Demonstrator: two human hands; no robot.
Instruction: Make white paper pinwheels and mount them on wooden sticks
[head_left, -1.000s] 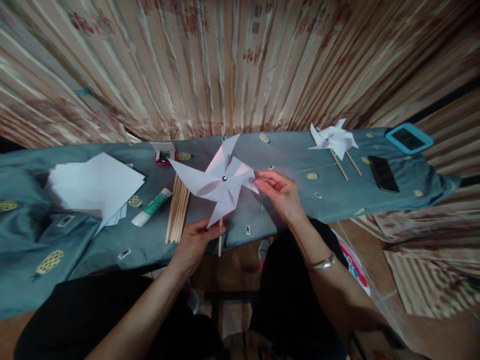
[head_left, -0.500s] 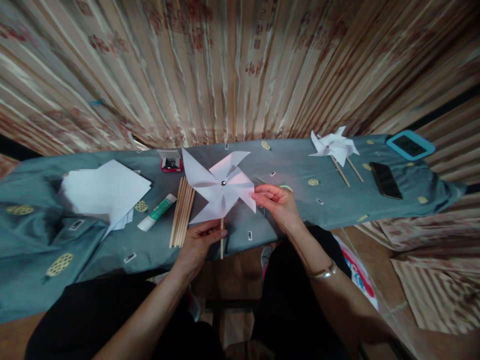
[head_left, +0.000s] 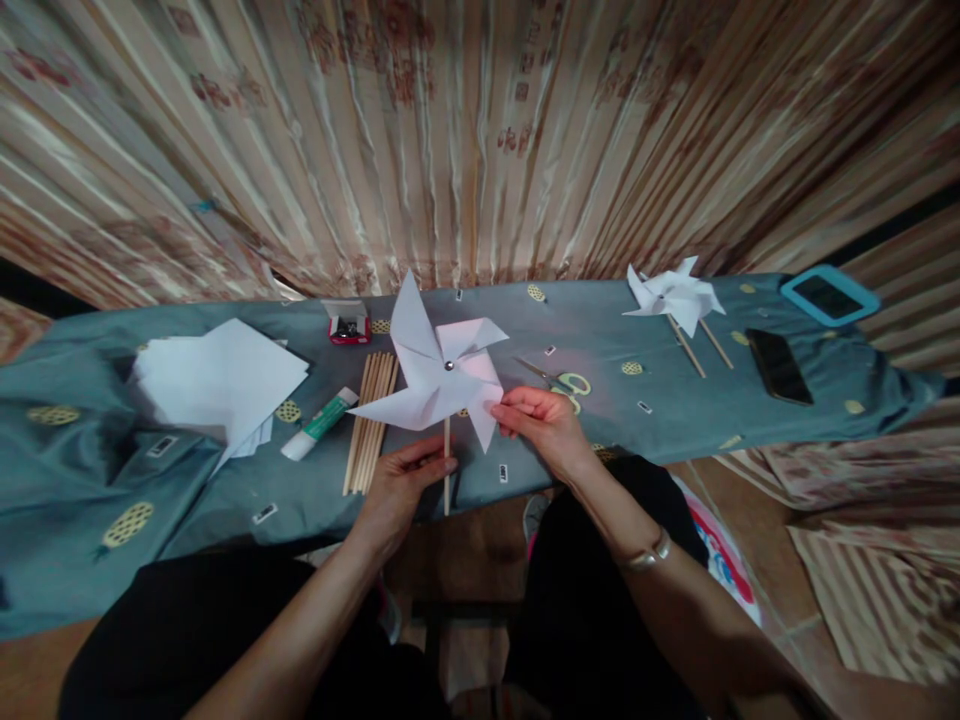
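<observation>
A white paper pinwheel (head_left: 431, 385) with a silver pin at its centre stands upright in front of me on a thin wooden stick (head_left: 447, 480). My left hand (head_left: 397, 490) pinches that stick below the blades. With thumb and fingers closed at the lower right blade, my right hand (head_left: 544, 425) touches the paper edge. Just beyond it lie scissors (head_left: 566, 385) with pale yellow-green handles. Left of the pinwheel lies a bundle of wooden sticks (head_left: 367, 425), with a glue stick (head_left: 321, 424) beside it.
A stack of white paper (head_left: 217, 385) lies at the left, and a small red box of pins (head_left: 349, 328) stands behind the sticks. Finished pinwheels (head_left: 675, 297), a phone (head_left: 778, 365) and a blue-framed device (head_left: 829, 296) are to the right. A curtain (head_left: 480, 140) hangs along the table's (head_left: 600, 430) far edge.
The pinwheel's blades have turned clockwise on the stick, and my right hand has moved slightly down and left with the blade. The scissors now show more fully. My left hand keeps its hold.
</observation>
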